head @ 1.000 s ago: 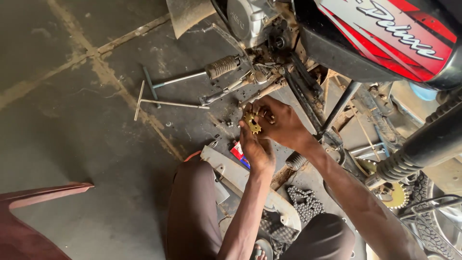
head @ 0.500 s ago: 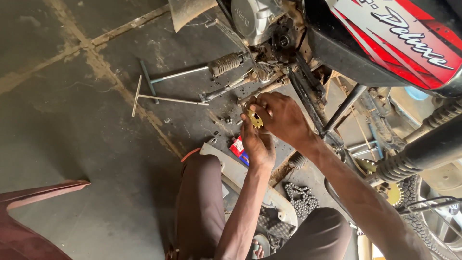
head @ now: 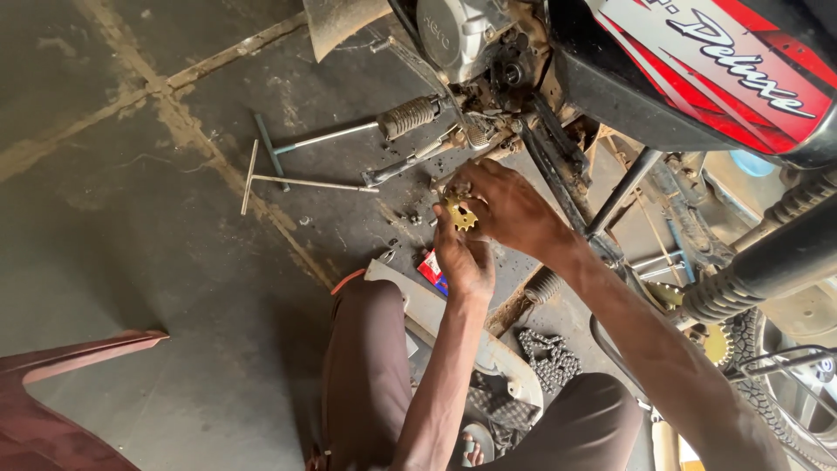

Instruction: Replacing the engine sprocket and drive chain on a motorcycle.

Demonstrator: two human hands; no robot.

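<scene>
A small gold-coloured toothed sprocket (head: pixel 461 215) is pinched between both hands, just below the motorcycle engine (head: pixel 458 35). My left hand (head: pixel 463 260) grips it from beneath with fingertips. Over it from the right comes my right hand (head: pixel 506 205), fingers curled on its top edge. Both hands hover above the dirty concrete floor beside the black frame tubes (head: pixel 558 166). My knees in brown trousers (head: pixel 370 366) sit below the hands.
Two T-handle wrenches (head: pixel 292 181) lie on the floor to the left, near a footpeg (head: pixel 410 116). A loose drive chain (head: pixel 549 362) and a pale plastic cover (head: pixel 453 327) lie by my legs. The rear wheel (head: pixel 785 384) is at right. A dark red panel (head: pixel 61 392) sits bottom left.
The view has shifted slightly, bringing more of the engine into sight. Both hands stay together on the sprocket, drifting a little lower and right in the frame.
</scene>
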